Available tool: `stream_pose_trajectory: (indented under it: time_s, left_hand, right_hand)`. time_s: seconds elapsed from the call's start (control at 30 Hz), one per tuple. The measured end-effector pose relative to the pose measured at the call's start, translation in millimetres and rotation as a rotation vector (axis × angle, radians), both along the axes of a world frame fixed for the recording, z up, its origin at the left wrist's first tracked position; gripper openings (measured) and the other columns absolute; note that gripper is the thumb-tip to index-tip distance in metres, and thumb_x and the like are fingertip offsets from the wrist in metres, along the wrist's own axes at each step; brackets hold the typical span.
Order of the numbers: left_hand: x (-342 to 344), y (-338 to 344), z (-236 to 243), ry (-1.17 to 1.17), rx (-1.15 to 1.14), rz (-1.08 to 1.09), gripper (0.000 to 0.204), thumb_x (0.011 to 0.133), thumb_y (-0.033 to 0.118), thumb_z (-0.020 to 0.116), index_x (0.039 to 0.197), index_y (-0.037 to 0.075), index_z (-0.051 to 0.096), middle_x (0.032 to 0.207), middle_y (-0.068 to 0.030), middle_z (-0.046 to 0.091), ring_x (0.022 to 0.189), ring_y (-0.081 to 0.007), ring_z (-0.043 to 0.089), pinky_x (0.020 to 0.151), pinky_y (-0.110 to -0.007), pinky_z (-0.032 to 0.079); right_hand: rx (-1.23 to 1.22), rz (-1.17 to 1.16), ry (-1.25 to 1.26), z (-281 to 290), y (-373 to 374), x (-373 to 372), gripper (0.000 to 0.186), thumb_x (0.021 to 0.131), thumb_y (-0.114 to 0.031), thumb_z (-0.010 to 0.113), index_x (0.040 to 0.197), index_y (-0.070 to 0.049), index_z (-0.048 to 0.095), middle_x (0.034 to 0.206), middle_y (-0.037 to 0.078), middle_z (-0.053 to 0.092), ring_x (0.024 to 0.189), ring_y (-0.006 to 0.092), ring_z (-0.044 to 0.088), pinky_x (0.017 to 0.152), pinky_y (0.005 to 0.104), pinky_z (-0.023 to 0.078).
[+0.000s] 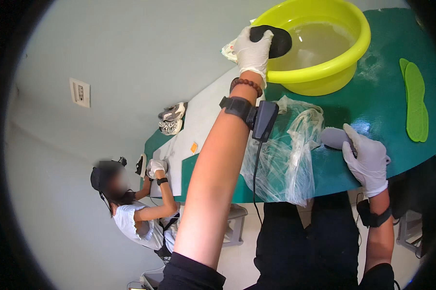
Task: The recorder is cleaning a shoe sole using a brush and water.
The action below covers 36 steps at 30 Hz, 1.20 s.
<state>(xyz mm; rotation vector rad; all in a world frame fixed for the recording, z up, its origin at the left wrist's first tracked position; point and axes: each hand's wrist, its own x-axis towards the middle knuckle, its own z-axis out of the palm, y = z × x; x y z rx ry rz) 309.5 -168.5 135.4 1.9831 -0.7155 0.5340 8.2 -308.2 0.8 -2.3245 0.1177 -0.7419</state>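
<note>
Left hand (252, 53) grips black insole (281, 44) at yellow basin (319, 73)'s left rim, right hand (368, 162) pinches grey insole (333, 137) beside plastic bag (301, 157); a glove slip could dunk the black one.

- From my remote feed, I count one black rounded object (281, 43), one o'clock
- One grey rounded object (332, 138), three
- One yellow basin (319, 73), half past one
- Two green insoles (415, 108), three
- One plastic bag (297, 150), three
- Three shoes (173, 114), nine to ten
- One co-worker (135, 220), eight

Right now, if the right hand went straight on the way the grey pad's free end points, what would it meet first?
Probably the clear plastic bag, just left of the grey pad in the right hand; whether they touch is unclear.
</note>
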Motion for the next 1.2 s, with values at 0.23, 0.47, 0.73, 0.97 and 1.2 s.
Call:
stream_pose_trajectory:
  time_s: [0.23,0.47,0.73,0.97,1.2]
  left_hand:
    - [-101,69,24,0.291,-0.477,-0.196,0.023,0.091,0.013,0.075,0.109,0.000,0.067,0.102,-0.0061,0.071,0.087,-0.0138,0.066,0.080,-0.030,0.056]
    - [-186,166,-82,0.976,-0.168,-0.053,0.042,0.090,0.021,0.079,0.124,0.003,0.063,0.110,-0.0026,0.067,0.102,-0.0122,0.061,0.093,-0.028,0.049]
    - [-225,190,-83,0.102,0.738,-0.091,0.074,0.073,0.038,0.088,0.131,0.004,0.058,0.130,-0.0193,0.058,0.120,-0.0392,0.056,0.106,-0.043,0.045]
    - [-228,188,-82,0.137,0.741,-0.070,0.057,0.083,0.025,0.079,0.132,0.004,0.059,0.135,-0.0178,0.058,0.124,-0.0369,0.055,0.104,-0.042,0.047]
    - [-227,197,-105,0.122,0.639,0.022,0.058,0.086,0.007,0.063,0.143,0.005,0.053,0.135,-0.0221,0.059,0.128,-0.0364,0.055,0.109,-0.040,0.044]
  right_hand:
    - [-0.109,-0.035,0.024,-2,-2,-2,0.034,0.090,-0.022,0.064,0.122,-0.011,0.070,0.083,0.016,0.070,0.071,0.0342,0.068,0.066,0.0424,0.055]
    - [-0.082,-0.040,0.032,-2,-4,0,0.033,0.091,-0.021,0.064,0.121,-0.010,0.071,0.085,0.016,0.071,0.072,0.0335,0.070,0.067,0.0417,0.056]
    - [-0.122,-0.046,0.087,-2,1,-2,0.037,0.091,-0.025,0.063,0.125,-0.011,0.070,0.091,0.018,0.072,0.079,0.0340,0.071,0.074,0.0429,0.056]
    - [-0.134,-0.068,0.099,0,3,-3,0.037,0.092,-0.026,0.062,0.125,-0.012,0.070,0.090,0.018,0.072,0.078,0.0345,0.071,0.073,0.0434,0.056]
    - [-0.118,-0.070,0.110,-1,0,-3,0.037,0.092,-0.026,0.061,0.124,-0.011,0.070,0.090,0.018,0.072,0.079,0.0345,0.071,0.074,0.0436,0.056]
